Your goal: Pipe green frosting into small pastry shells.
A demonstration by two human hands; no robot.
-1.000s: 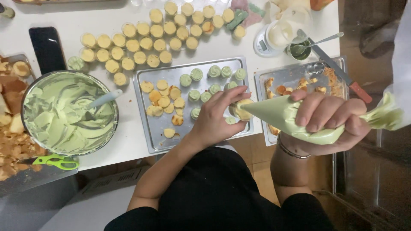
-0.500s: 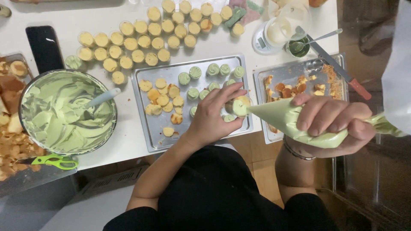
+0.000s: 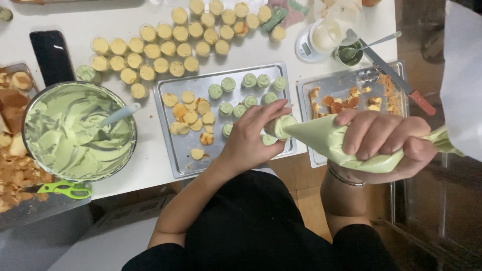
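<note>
Piping bag (image 3: 341,143) squeezed over the steel tray (image 3: 173,153)
Within 1 second the left hand (image 3: 251,138) had lifted its pinched small round (image 3: 281,125) to the nozzle; the right hand (image 3: 384,140) stayed clenched around the bag.

A white table (image 3: 251,45) is seen under even light, with brown tiled floor (image 3: 301,190) shown below its edge and a dark glass panel (image 3: 442,211) at the right.
</note>
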